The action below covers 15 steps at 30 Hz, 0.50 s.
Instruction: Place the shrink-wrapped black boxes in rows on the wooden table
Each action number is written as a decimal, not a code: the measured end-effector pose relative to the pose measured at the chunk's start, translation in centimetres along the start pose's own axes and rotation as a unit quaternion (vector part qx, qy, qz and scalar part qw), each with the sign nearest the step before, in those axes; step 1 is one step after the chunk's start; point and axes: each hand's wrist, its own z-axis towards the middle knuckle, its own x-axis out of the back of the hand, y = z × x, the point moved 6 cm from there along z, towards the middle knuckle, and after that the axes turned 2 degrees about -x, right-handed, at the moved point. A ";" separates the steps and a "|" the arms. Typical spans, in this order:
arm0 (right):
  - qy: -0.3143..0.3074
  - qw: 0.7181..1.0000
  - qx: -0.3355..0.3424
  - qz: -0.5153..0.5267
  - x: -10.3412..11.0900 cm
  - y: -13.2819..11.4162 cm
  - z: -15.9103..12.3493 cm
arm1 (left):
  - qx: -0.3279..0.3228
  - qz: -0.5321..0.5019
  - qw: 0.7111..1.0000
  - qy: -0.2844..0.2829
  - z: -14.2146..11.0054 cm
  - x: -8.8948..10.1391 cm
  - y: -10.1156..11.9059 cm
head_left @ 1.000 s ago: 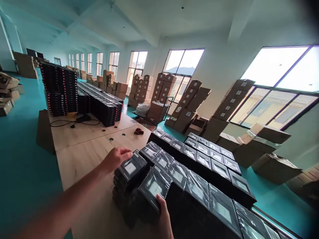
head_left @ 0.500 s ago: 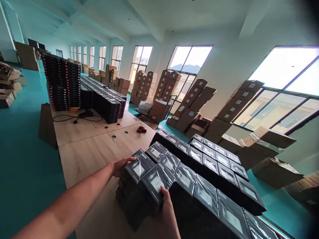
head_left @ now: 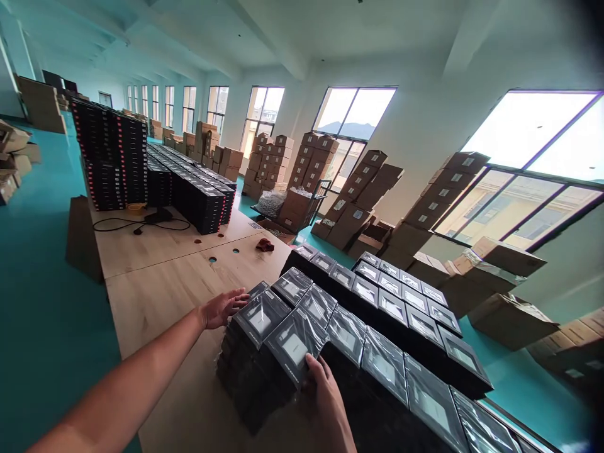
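Observation:
Black boxes with pale pictures on their lids stand stacked under clear film at the near side of the table. My left hand [head_left: 225,308] is at the left side of the stack, fingers spread and holding nothing, beside a shrink-wrapped black box [head_left: 262,316]. My right hand [head_left: 328,390] is bent at the right edge of the front black box [head_left: 290,346], its thumb against the top edge. Its other fingers are partly hidden below that edge. A row of film-wrapped boxes [head_left: 384,368] runs off to the right, with another block of boxes [head_left: 391,308] behind.
The wooden table [head_left: 165,296] has several round holes. On it lie a black cable [head_left: 141,224], an orange tape roll [head_left: 136,207] and a dark red item [head_left: 265,245]. Tall black box stacks [head_left: 111,157] stand at the far end. Cartons [head_left: 358,189] line the window wall.
My left hand has come off the box and moved slightly left, its fingers now spread. My right hand stays at the front box's edge, with more fingers showing. The view has shifted slightly.

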 end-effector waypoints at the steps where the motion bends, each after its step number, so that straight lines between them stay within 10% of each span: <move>1: 0.011 1.000 -0.012 -0.003 0.2 0.0 -0.2 | -0.007 0.024 1.000 0.005 -0.3 0.0 0.6; 6: 0.009 0.999 -0.007 0.036 0.1 -1.6 -2.2 | -0.134 0.248 0.959 0.010 -3.4 -2.7 4.1; 11: 0.015 0.998 0.000 0.054 1.3 -2.6 -3.7 | -0.238 0.718 0.652 -0.050 -6.3 -9.1 3.9; 15: 0.022 0.997 -0.018 0.068 5.9 -0.3 -4.1 | -0.301 0.758 0.563 -0.136 -6.2 -12.0 1.4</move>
